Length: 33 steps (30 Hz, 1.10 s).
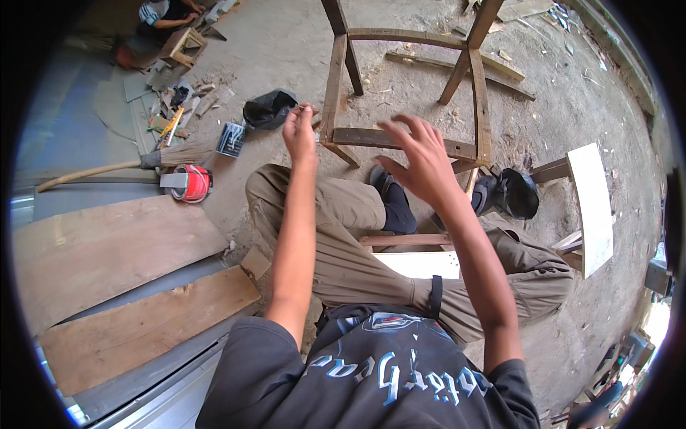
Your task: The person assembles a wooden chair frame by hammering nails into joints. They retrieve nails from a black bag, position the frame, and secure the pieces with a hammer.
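A worn wooden chair frame [398,137] stands on the ground in front of me. By its left corner post I hold up my left hand [300,136], fingertips pinched together. Whatever is between them, if anything, is too small to make out. My right hand [418,157] hovers over the frame's near rail, fingers spread and nothing in them. It partly covers that rail, and I cannot tell whether it touches it. Between my legs lie a reddish wooden strip [404,240] and a white panel [421,264].
Left of me lie two wide planks [114,250], a red can [191,184], a broom [93,175], a small box [231,139] and a black bag [268,111]. At right are another black bag [517,194] and a white board [592,211]. A person [168,14] works at far left.
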### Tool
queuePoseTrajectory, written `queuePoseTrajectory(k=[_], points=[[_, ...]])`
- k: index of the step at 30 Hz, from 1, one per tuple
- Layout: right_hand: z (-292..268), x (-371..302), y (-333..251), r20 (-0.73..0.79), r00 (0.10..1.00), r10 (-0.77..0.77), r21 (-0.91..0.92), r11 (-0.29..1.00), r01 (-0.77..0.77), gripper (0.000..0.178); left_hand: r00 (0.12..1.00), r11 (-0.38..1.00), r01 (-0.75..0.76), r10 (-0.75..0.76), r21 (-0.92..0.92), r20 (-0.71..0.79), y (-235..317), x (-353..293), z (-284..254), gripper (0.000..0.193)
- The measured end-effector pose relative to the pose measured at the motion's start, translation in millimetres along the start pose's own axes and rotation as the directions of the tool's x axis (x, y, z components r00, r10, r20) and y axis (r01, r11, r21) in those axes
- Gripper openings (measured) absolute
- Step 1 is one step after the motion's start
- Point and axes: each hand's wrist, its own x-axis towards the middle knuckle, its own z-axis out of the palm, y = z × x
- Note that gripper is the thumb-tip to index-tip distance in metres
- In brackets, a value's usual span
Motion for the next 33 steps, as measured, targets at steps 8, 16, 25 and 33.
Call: queuePoseTrajectory(k=[8,16,25,33], points=[[49,2,36,0.344,0.935,0.083,-0.130,0.991,-0.041,0.042,0.997,0.967,0.068,-0.055,0.246,-0.057,-14,-6,21,0.023],[54,-2,36,0.264,0.964,0.037,-0.083,0.996,-0.015,0.037,0.995,0.974,0.043,-0.022,0.222,-0.096,-11,-8,21,0.022],[56,-3,35,0.243,0.969,0.038,-0.108,0.994,-0.012,0.036,0.995,0.989,0.052,-0.040,0.138,-0.093,-17,-5,22,0.020],[65,-6,36,0.229,0.973,0.016,-0.140,0.990,0.016,0.038,0.990,0.993,0.104,-0.109,-0.055,-0.087,-17,-4,13,0.021]])
